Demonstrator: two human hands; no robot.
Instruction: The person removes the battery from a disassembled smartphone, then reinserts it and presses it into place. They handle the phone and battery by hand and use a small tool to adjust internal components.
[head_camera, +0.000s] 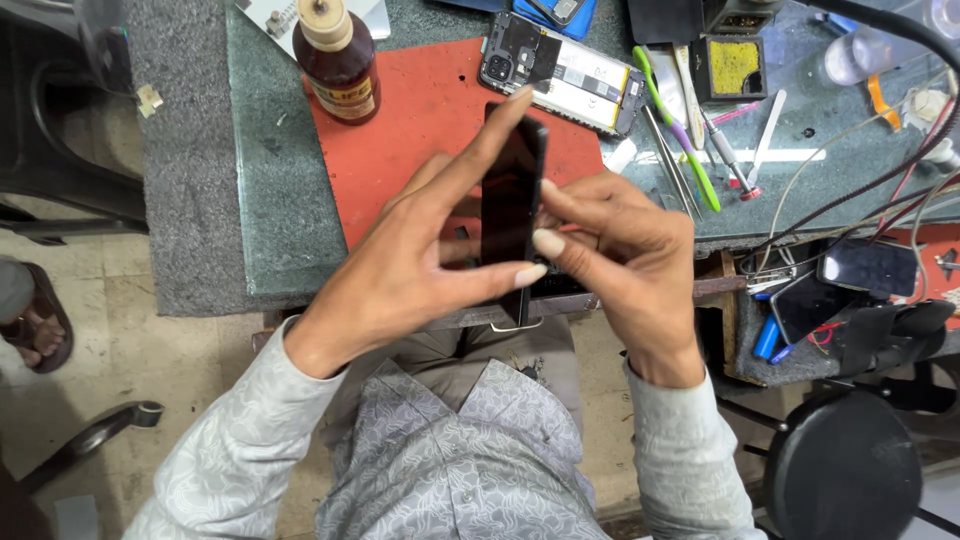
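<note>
While we hold the black phone panel (512, 205) upright on its edge above the near rim of the worktop (270, 210), our left hand (410, 265) reaches in from seven o'clock, forefinger stretched along the panel's top end toward twelve and thumb pressed flat across its lower face. Our right hand (625, 250) comes in from five o'clock, its fingers curled and pinched against the panel's right edge, thumb meeting the left thumb near the middle. Behind the panel, at twelve o'clock, lies the red mat (420, 140) with an opened phone body (560, 72) at its far corner and a brown glue bottle (338, 60) at eleven. We cannot make out the panel's bottom end, which our thumbs cover, nor what the right fingertips touch behind it. Tools at two o'clock are partly cut off by the frame's top edge.
</note>
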